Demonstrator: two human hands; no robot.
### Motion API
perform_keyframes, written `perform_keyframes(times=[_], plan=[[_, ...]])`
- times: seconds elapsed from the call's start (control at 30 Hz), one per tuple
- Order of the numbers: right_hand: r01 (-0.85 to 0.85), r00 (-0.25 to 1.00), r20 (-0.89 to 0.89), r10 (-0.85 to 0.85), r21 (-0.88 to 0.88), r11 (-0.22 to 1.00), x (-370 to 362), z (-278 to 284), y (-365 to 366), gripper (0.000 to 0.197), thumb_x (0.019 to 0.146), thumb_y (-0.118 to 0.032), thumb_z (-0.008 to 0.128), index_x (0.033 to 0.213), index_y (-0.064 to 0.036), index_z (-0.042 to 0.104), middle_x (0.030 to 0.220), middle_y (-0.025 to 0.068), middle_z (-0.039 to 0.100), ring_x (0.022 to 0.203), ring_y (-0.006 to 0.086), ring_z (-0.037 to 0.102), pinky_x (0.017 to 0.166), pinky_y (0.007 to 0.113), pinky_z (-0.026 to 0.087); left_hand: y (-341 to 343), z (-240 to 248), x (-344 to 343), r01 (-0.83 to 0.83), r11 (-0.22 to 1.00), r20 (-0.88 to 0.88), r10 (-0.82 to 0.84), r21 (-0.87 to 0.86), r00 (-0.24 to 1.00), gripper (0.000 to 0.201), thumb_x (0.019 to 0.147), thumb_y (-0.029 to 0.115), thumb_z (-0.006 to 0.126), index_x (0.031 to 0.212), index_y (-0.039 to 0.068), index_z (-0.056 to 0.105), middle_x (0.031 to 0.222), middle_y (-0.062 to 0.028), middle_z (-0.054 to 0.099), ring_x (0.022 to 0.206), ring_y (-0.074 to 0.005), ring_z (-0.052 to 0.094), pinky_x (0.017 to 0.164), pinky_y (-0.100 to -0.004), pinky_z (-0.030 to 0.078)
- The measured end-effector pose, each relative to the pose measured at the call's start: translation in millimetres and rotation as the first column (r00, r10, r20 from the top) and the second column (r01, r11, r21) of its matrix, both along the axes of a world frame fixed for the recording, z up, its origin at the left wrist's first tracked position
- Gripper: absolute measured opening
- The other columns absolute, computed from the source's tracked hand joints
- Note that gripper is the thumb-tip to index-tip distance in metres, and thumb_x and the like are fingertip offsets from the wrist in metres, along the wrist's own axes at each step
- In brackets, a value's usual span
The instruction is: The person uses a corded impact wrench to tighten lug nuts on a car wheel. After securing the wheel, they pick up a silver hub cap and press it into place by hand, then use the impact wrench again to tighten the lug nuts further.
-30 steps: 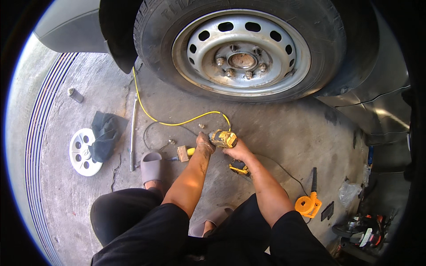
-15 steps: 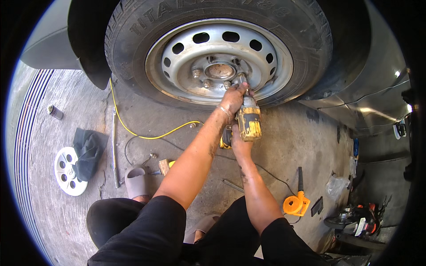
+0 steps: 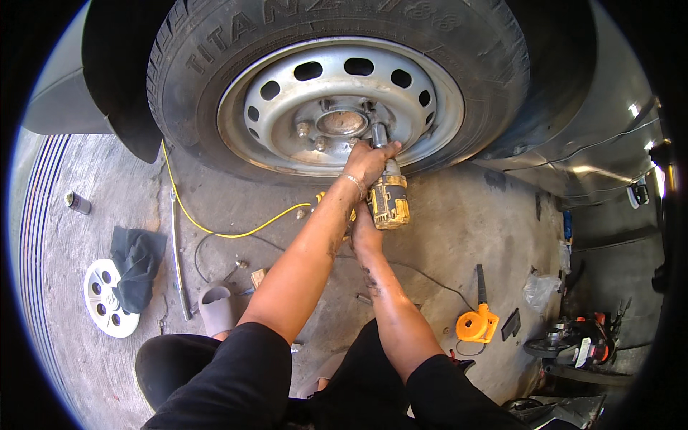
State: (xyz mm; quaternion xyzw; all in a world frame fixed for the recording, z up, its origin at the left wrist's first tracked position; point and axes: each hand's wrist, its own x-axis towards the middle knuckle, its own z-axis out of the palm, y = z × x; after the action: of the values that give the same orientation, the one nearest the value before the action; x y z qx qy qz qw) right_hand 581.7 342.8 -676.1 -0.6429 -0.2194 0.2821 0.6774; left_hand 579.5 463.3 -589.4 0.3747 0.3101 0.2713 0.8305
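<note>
Taking clock positions from your yellow-and-black impact wrench [image 3: 390,206], a small can [image 3: 77,203] is at 9 o'clock on the concrete floor [image 3: 459,236]. Near 8 o'clock, a dark cloth [image 3: 142,272] covers part of a white hubcap [image 3: 107,320], with 1 long metal bar [image 3: 178,265] to its right. A yellow hose or cable [image 3: 231,236] curves between these and your arms. At 11 o'clock is the steel wheel [image 3: 333,92].

Your left hand [image 3: 367,163] wraps the wrench's nose, just behind the socket [image 3: 379,136], which points at the wheel around 3 o'clock of its hub; whether it is seated, you cannot tell from here. Your right hand [image 3: 365,233] closes on the handle; its fingers are hidden. The wrench is probably heavy, rigid and inclined to twist: the handle suits the main hold, the housing the steadying one, with fingers clear of the smooth socket.

An orange blower [image 3: 475,326] lies at 5 o'clock, a plastic bag [image 3: 541,292] at 4.
</note>
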Motion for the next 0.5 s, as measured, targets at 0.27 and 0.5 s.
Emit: perform_keyframes(times=[0.27, 0.5], plan=[[-0.005, 0.948, 0.313, 0.056, -0.162, 0.987, 10.0, -0.9, -9.5, 0.030, 0.097, -0.019, 0.061, 0.121, -0.0006, 0.059, 0.112, 0.0092, 0.065, 0.102, 0.0197, 0.059, 0.090, 0.037, 0.049, -3.1, -2.2, -3.4, 0.012, 0.999, 0.141, -0.007, -0.033, 0.990, 0.040, 0.090, 0.021, 0.075, 0.111, -0.007, 0.055, 0.080, -0.0115, 0.067, 0.063, -0.0195, 0.066, 0.053, -0.0332, 0.056], [0.027, 0.968, 0.250, -0.008, -0.072, 0.997, 0.1, 5.2, -6.8, 0.033, 0.096, -0.020, 0.063, 0.122, 0.0003, 0.060, 0.115, 0.0087, 0.065, 0.103, 0.0184, 0.060, 0.090, 0.036, 0.049, -4.4, -3.1, -2.0, -0.017, 0.999, 0.099, 0.013, 0.044, 0.995, 0.040, 0.089, 0.024, 0.076, 0.108, -0.006, 0.057, 0.081, -0.0126, 0.067, 0.063, -0.0198, 0.065, 0.054, -0.0332, 0.055]])
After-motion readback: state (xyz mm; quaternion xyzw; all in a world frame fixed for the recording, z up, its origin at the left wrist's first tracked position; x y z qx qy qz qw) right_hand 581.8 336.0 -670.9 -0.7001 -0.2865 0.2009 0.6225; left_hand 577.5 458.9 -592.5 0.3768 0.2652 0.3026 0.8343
